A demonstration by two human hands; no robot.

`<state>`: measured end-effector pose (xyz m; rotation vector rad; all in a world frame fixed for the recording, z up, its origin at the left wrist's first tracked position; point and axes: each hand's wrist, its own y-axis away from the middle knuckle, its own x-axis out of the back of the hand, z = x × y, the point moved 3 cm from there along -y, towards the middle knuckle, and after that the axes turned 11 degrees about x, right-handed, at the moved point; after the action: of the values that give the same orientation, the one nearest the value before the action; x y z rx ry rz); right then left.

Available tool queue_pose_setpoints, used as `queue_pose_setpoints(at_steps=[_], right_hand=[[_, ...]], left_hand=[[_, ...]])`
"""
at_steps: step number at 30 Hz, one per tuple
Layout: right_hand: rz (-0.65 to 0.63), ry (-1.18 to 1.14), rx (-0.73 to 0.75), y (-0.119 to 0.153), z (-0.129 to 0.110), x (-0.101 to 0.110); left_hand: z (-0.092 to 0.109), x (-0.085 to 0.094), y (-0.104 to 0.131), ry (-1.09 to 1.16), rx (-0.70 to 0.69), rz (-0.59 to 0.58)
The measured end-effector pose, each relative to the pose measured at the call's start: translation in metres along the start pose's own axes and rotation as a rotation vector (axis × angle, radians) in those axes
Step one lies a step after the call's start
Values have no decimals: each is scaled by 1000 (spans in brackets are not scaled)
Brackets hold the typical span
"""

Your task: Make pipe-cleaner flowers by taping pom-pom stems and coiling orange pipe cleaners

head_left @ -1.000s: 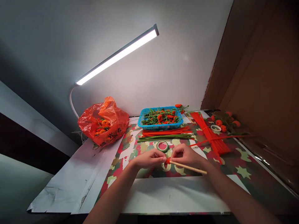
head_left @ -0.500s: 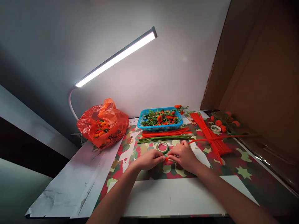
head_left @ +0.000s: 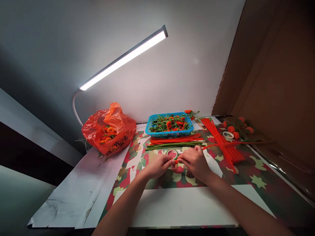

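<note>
My left hand (head_left: pixel 159 165) is closed, thumb and forefinger pinching the coiled end of an orange pipe cleaner (head_left: pixel 176 162). Close beside it, my right hand (head_left: pixel 196 162) also grips that pipe cleaner, its fingertips nearly meeting the left ones. The long tail of the pipe cleaner leaves the right hand and stretches far to the right, over a tied bundle of orange pipe cleaners (head_left: pixel 222 142). Just beyond my fingertips lies a roll of green tape (head_left: pixel 167 153). Behind it are rows of loose orange pipe cleaners (head_left: pixel 176 140) and green pipe cleaners (head_left: pixel 172 146).
A blue basket (head_left: pixel 169 134) of orange flowers with green stems stands at the back. On the left sits a red plastic bag (head_left: pixel 126 126) with more flowers, under a lit lamp (head_left: pixel 124 60). Several orange flowers (head_left: pixel 231 129) and a white tape roll (head_left: pixel 228 137) lie right, near cardboard (head_left: pixel 270 75).
Both hands have lifted slightly away from me, with the coiled orange end now nearer the green tape roll. The view has shifted a little.
</note>
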<state>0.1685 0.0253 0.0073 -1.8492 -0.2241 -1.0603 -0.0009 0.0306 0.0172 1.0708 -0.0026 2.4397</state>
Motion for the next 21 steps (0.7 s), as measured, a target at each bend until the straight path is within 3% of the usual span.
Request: queue_pose_setpoints(at_steps=[9,14,17,21], right_hand=[[124,-51,-74,-2,-3,4],[189,-134,-125,-3,-9,4],[192,-195,-161,-3,-11,4],[214,-339,-260,-4,-7,7]], left_hand=[[5,-8,0,-132,46,361],[3,-17,-1,-190,115,466],[3,-19,-1,-115,108,508],[6,-18,-1,181,32,501]])
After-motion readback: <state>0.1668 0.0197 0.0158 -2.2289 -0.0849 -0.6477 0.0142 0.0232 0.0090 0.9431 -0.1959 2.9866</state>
